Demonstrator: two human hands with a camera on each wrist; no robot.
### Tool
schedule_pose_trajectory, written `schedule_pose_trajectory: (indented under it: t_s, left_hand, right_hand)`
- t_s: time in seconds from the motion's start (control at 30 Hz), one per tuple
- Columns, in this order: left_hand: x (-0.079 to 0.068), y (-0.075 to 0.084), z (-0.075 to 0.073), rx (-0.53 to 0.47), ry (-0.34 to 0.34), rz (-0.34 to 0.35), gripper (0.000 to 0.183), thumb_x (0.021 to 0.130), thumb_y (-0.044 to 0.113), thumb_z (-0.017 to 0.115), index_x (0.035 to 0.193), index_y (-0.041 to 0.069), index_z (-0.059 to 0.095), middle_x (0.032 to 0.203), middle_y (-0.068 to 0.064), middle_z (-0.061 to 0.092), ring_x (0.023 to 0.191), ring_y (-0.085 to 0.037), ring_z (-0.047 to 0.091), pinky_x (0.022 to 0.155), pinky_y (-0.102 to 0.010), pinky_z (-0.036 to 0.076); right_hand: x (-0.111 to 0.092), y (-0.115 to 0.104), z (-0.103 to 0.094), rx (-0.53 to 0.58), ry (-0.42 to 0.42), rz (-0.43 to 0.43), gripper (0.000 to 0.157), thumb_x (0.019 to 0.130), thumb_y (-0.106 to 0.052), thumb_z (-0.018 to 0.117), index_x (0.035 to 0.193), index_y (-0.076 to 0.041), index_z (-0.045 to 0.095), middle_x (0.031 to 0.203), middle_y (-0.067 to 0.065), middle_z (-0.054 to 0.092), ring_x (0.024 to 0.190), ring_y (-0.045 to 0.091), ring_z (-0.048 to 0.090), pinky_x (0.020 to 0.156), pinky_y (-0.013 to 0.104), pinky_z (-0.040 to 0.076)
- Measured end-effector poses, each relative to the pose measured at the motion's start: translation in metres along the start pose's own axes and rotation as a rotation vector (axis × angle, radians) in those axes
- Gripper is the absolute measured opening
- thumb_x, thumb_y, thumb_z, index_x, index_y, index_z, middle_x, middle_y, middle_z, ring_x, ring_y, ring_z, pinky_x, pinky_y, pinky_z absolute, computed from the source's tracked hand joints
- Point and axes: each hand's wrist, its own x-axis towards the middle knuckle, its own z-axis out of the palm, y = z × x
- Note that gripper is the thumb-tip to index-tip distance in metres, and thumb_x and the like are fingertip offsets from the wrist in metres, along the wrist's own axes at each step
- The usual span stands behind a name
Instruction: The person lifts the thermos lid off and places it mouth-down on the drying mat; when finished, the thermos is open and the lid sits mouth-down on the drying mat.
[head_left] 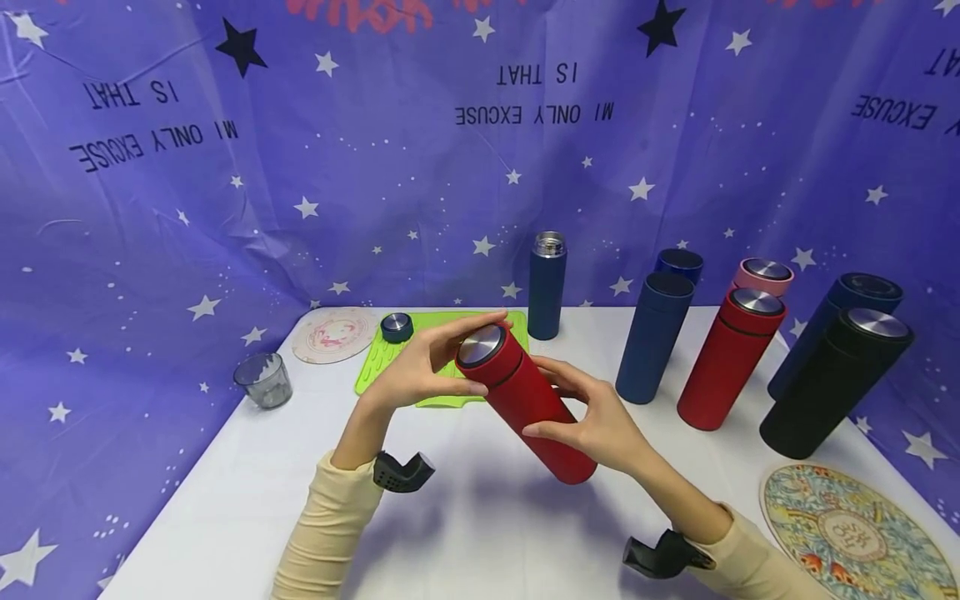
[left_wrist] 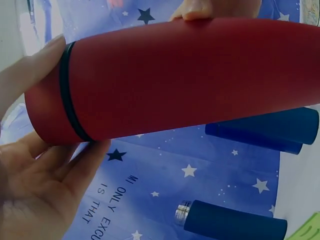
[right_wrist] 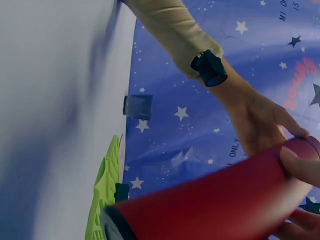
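A red thermos bottle is held up over the white table, tilted with its steel-topped lid toward the upper left. My left hand grips the lid end, thumb on the near side and fingers on the far side. Round the body, my right hand holds the bottle from the right, its thumb lying across the front. In the left wrist view a dark ring marks the seam between lid and body, right beside the left hand's fingertips. Part of the right hand is hidden behind the bottle there.
Behind stands an uncapped blue thermos; a dark blue lid sits on the green mat. Several capped thermoses, including a red one and a black one, stand at right. A clear cup is at left, a patterned round mat front right.
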Motion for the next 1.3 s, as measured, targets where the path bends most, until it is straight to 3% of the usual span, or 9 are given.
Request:
schedule_pose_trajectory:
  t_s: [0.1, 0.27, 0.53, 0.77, 1.0, 1.3]
  left_hand:
    - [-0.001, 0.003, 0.002, -0.007, -0.008, -0.005, 0.074, 0.077, -0.002, 0.078, 0.142, -0.002, 0.044, 0.140, -0.015, 0.049, 0.127, -0.033, 0.046, 0.102, -0.047, 0.043]
    - [-0.001, 0.007, 0.006, 0.045, 0.036, 0.004, 0.071, 0.071, -0.005, 0.080, 0.135, -0.005, 0.050, 0.131, -0.015, 0.056, 0.119, -0.031, 0.053, 0.094, -0.045, 0.050]
    - [0.000, 0.012, 0.009, 0.033, 0.057, 0.084, 0.071, 0.068, -0.012, 0.079, 0.132, -0.012, 0.049, 0.128, -0.023, 0.056, 0.118, -0.034, 0.054, 0.096, -0.047, 0.048]
    - [0.000, 0.010, 0.007, -0.038, 0.056, 0.073, 0.071, 0.068, -0.011, 0.079, 0.132, -0.014, 0.047, 0.130, -0.023, 0.055, 0.118, -0.033, 0.053, 0.094, -0.048, 0.050]
    - [0.000, 0.014, 0.009, -0.005, 0.098, 0.067, 0.071, 0.066, -0.005, 0.083, 0.130, -0.011, 0.052, 0.126, -0.018, 0.060, 0.113, -0.035, 0.057, 0.088, -0.049, 0.053]
    - [-0.003, 0.032, 0.016, 0.019, 0.135, 0.033, 0.072, 0.065, -0.010, 0.082, 0.131, -0.006, 0.055, 0.125, -0.018, 0.061, 0.111, -0.036, 0.058, 0.087, -0.047, 0.053]
  right_hand:
    - [-0.001, -0.001, -0.002, 0.024, -0.055, 0.009, 0.073, 0.074, -0.022, 0.086, 0.139, -0.025, 0.051, 0.123, -0.004, 0.063, 0.106, 0.015, 0.061, 0.090, 0.041, 0.052]
    - [0.002, 0.002, -0.005, 0.100, -0.141, 0.070, 0.073, 0.075, -0.020, 0.084, 0.140, -0.017, 0.050, 0.128, 0.001, 0.060, 0.111, 0.020, 0.059, 0.094, 0.044, 0.049]
    - [0.006, 0.007, -0.006, 0.220, -0.174, 0.064, 0.071, 0.076, -0.015, 0.082, 0.139, -0.014, 0.049, 0.121, 0.006, 0.063, 0.108, 0.024, 0.061, 0.091, 0.042, 0.052]
    - [0.002, 0.001, -0.007, 0.116, -0.093, 0.044, 0.075, 0.073, -0.020, 0.085, 0.139, -0.024, 0.050, 0.121, 0.003, 0.064, 0.104, 0.020, 0.063, 0.085, 0.039, 0.054]
    - [-0.003, -0.007, -0.007, 0.046, -0.033, -0.024, 0.075, 0.072, -0.018, 0.087, 0.138, -0.027, 0.053, 0.123, -0.003, 0.064, 0.103, 0.015, 0.064, 0.085, 0.038, 0.055]
    - [-0.008, -0.019, -0.003, -0.029, 0.044, -0.155, 0.082, 0.065, -0.013, 0.091, 0.138, -0.011, 0.054, 0.128, 0.001, 0.061, 0.106, 0.017, 0.064, 0.084, 0.034, 0.055]
